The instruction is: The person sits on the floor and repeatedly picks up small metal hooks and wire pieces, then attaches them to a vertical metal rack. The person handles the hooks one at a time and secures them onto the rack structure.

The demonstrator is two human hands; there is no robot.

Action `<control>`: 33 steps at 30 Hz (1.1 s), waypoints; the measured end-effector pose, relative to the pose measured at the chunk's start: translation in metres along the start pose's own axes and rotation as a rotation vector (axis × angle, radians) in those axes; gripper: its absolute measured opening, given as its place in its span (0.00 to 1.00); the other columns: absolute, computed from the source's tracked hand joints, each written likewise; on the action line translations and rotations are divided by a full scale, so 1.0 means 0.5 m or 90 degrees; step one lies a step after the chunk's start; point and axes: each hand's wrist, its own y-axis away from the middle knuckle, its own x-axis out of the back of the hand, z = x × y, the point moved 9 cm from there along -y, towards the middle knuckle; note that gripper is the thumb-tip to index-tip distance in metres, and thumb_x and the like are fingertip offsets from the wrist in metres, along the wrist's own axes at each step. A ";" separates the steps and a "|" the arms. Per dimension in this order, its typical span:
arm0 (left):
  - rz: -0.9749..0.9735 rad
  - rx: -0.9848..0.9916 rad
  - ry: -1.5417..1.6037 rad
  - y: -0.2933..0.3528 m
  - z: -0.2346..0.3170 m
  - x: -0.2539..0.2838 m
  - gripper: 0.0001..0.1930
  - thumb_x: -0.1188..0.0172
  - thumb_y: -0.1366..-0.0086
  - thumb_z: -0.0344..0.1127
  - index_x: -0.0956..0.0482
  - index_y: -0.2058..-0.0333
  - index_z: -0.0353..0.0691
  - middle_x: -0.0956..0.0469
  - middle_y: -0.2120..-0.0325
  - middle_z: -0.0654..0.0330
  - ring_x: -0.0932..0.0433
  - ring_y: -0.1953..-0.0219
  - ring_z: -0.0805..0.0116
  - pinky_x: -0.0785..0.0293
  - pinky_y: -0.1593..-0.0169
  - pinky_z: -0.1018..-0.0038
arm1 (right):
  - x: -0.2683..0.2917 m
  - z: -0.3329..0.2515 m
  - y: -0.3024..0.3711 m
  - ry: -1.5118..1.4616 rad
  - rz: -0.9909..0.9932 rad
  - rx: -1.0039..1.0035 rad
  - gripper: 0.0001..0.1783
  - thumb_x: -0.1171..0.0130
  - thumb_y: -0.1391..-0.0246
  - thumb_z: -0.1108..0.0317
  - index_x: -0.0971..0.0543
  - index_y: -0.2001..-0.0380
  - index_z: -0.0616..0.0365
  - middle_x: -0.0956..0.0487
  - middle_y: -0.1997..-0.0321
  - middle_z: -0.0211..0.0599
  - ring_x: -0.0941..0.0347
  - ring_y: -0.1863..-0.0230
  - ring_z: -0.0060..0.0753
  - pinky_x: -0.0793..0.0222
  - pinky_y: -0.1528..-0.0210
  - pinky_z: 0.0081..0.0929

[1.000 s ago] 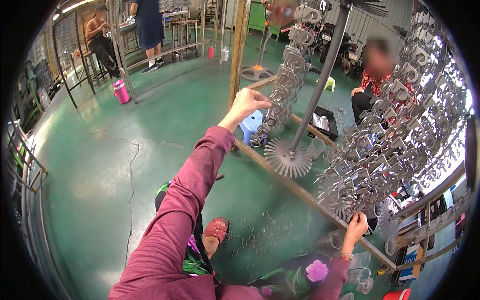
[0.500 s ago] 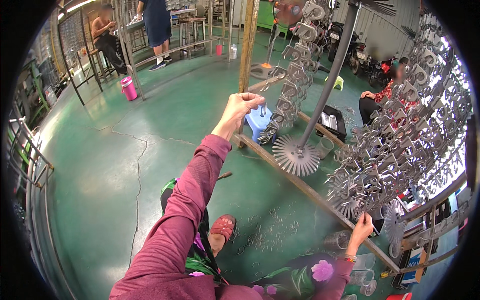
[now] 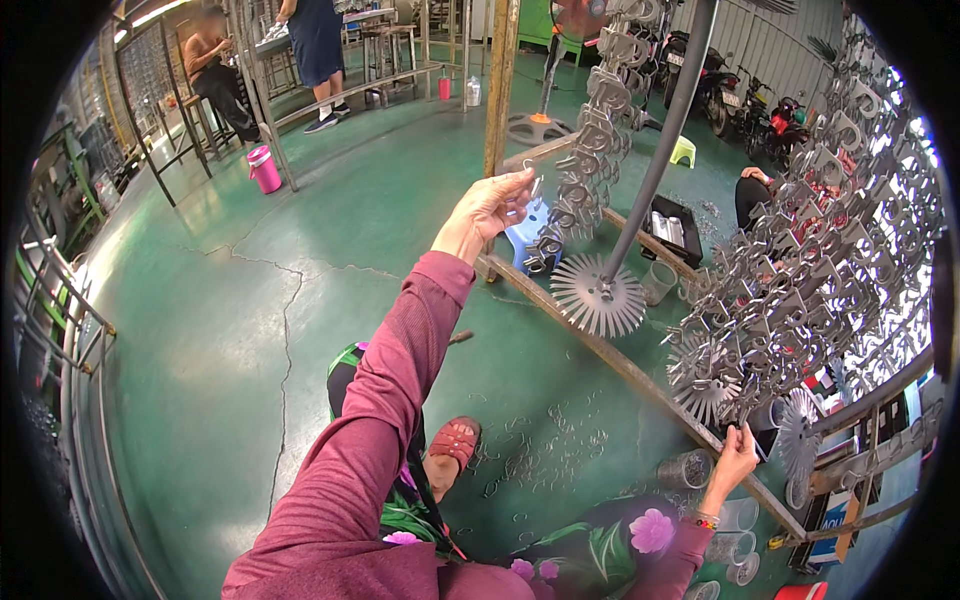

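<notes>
My left hand (image 3: 487, 213) is raised out in front, thumb and fingertips closed on a small metal hook (image 3: 538, 186). Just beyond it hangs a chain of grey hook-shaped metal parts (image 3: 598, 135). My right hand (image 3: 733, 468) is lower, at the right, pinched just under a dense mass of hanging metal parts (image 3: 790, 285). Whatever lies between its fingers is too small to make out. A slotted metal disc (image 3: 598, 296) on a grey rod (image 3: 655, 145) stands between the two hands; another slotted disc (image 3: 704, 378) is above my right hand.
A rusty frame bar (image 3: 600, 345) crosses below the discs. Wire pieces (image 3: 560, 445) litter the green floor. Clear plastic cups (image 3: 735, 545) stand at lower right. A blue stool (image 3: 522, 238) is behind my left hand; a seated person's hand (image 3: 757, 175) shows beyond the hanging parts.
The view has shifted slightly. The hook in my left hand is turned, now showing above the fingertips. My right hand stays near the bottom of the hanging parts.
</notes>
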 end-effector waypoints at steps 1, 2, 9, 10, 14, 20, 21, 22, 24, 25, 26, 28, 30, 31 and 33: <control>-0.001 -0.016 -0.045 -0.003 0.010 -0.007 0.08 0.34 0.45 0.33 0.20 0.67 0.39 0.23 0.75 0.67 0.28 0.75 0.81 0.34 0.75 0.83 | 0.013 0.003 -0.001 0.012 0.007 0.006 0.17 0.41 0.49 0.71 0.23 0.55 0.64 0.23 0.75 0.32 0.32 0.80 0.19 0.34 0.79 0.19; -0.003 -0.013 -0.088 0.006 -0.007 -0.024 0.09 0.34 0.45 0.34 0.20 0.67 0.39 0.22 0.75 0.67 0.28 0.75 0.81 0.35 0.75 0.83 | 0.045 0.014 0.009 0.030 -0.002 -0.014 0.19 0.41 0.49 0.72 0.24 0.52 0.61 0.22 0.73 0.32 0.31 0.78 0.19 0.32 0.78 0.19; -0.164 -0.139 -0.458 0.141 -0.094 -0.181 0.08 0.35 0.45 0.34 0.19 0.70 0.36 0.21 0.75 0.65 0.29 0.76 0.80 0.34 0.71 0.83 | 0.129 -0.340 0.140 -0.098 0.002 -0.021 0.18 0.49 0.42 0.72 0.27 0.49 0.65 0.22 0.64 0.38 0.26 0.64 0.24 0.29 0.61 0.21; -0.139 -0.063 -0.420 0.189 -0.127 -0.195 0.07 0.37 0.43 0.33 0.20 0.69 0.35 0.20 0.74 0.63 0.25 0.73 0.76 0.31 0.68 0.80 | 0.088 -0.396 0.152 -0.176 -0.122 0.006 0.19 0.50 0.41 0.73 0.29 0.47 0.65 0.22 0.59 0.44 0.25 0.56 0.32 0.28 0.55 0.26; -0.273 0.107 -0.196 0.296 -0.325 -0.381 0.08 0.37 0.42 0.31 0.21 0.66 0.32 0.21 0.71 0.62 0.24 0.68 0.76 0.29 0.62 0.79 | -0.019 -0.429 0.146 -0.168 -0.308 0.072 0.24 0.49 0.42 0.75 0.37 0.42 0.70 0.28 0.47 0.52 0.28 0.49 0.38 0.29 0.50 0.28; -0.442 0.205 -0.005 0.384 -0.432 -0.498 0.06 0.38 0.42 0.29 0.21 0.69 0.31 0.21 0.76 0.59 0.24 0.73 0.75 0.28 0.68 0.82 | 0.010 -0.327 0.147 -0.237 -0.261 -0.023 0.25 0.50 0.44 0.80 0.38 0.42 0.69 0.26 0.50 0.49 0.24 0.56 0.35 0.23 0.53 0.29; -0.466 0.262 -0.057 0.388 -0.457 -0.500 0.07 0.37 0.43 0.31 0.21 0.71 0.31 0.21 0.77 0.56 0.22 0.74 0.71 0.27 0.69 0.79 | 0.016 -0.305 0.156 -0.239 -0.239 -0.042 0.25 0.50 0.44 0.81 0.38 0.42 0.69 0.26 0.51 0.49 0.24 0.57 0.35 0.23 0.53 0.28; -0.499 0.228 -0.176 0.391 -0.470 -0.492 0.08 0.36 0.44 0.32 0.20 0.71 0.32 0.21 0.77 0.59 0.24 0.74 0.73 0.28 0.68 0.79 | 0.012 -0.290 0.167 -0.249 -0.252 -0.075 0.23 0.51 0.44 0.81 0.35 0.44 0.67 0.24 0.53 0.47 0.24 0.56 0.32 0.24 0.55 0.26; -0.565 0.149 -0.413 0.401 -0.491 -0.460 0.09 0.34 0.46 0.35 0.19 0.71 0.35 0.20 0.76 0.63 0.26 0.74 0.79 0.31 0.68 0.81 | 0.012 -0.278 0.188 0.021 -0.287 0.010 0.24 0.49 0.48 0.82 0.32 0.46 0.62 0.22 0.58 0.47 0.23 0.58 0.41 0.27 0.58 0.28; -0.668 0.204 -0.477 0.423 -0.522 -0.441 0.09 0.34 0.46 0.35 0.19 0.71 0.35 0.20 0.76 0.62 0.25 0.73 0.78 0.30 0.66 0.80 | 0.011 -0.265 0.199 0.160 -0.302 0.051 0.25 0.48 0.50 0.83 0.31 0.47 0.59 0.21 0.60 0.48 0.23 0.59 0.45 0.28 0.60 0.29; -0.772 0.256 -0.541 0.446 -0.547 -0.416 0.09 0.34 0.46 0.35 0.19 0.71 0.35 0.20 0.77 0.61 0.24 0.72 0.77 0.29 0.65 0.78 | 0.016 -0.245 0.205 0.196 -0.276 0.105 0.21 0.48 0.51 0.83 0.28 0.52 0.57 0.21 0.65 0.45 0.25 0.65 0.50 0.31 0.63 0.31; -0.867 0.406 -0.638 0.490 -0.625 -0.322 0.08 0.35 0.46 0.33 0.20 0.71 0.35 0.19 0.76 0.60 0.21 0.71 0.72 0.27 0.65 0.73 | 0.052 -0.196 0.205 0.198 -0.281 0.024 0.16 0.47 0.51 0.82 0.25 0.57 0.58 0.21 0.67 0.43 0.25 0.67 0.45 0.32 0.65 0.27; -0.912 0.400 -0.864 0.521 -0.742 -0.192 0.10 0.36 0.48 0.35 0.21 0.69 0.35 0.20 0.75 0.53 0.20 0.71 0.62 0.27 0.67 0.71 | 0.085 -0.174 0.207 0.216 -0.275 -0.024 0.12 0.45 0.52 0.82 0.23 0.62 0.59 0.22 0.69 0.40 0.26 0.70 0.39 0.33 0.67 0.24; -0.877 0.368 -1.046 0.534 -0.804 -0.111 0.10 0.38 0.49 0.35 0.21 0.71 0.35 0.21 0.74 0.49 0.20 0.70 0.55 0.25 0.66 0.67 | 0.107 -0.180 0.201 0.231 -0.269 -0.030 0.10 0.44 0.53 0.81 0.22 0.65 0.60 0.23 0.71 0.38 0.27 0.70 0.35 0.34 0.67 0.22; -0.788 0.204 -1.210 0.582 -0.899 0.019 0.09 0.37 0.53 0.32 0.22 0.73 0.35 0.22 0.74 0.46 0.21 0.66 0.48 0.24 0.63 0.57 | 0.145 -0.170 0.202 0.258 -0.250 -0.041 0.08 0.42 0.55 0.81 0.21 0.69 0.61 0.25 0.73 0.36 0.29 0.71 0.29 0.35 0.68 0.20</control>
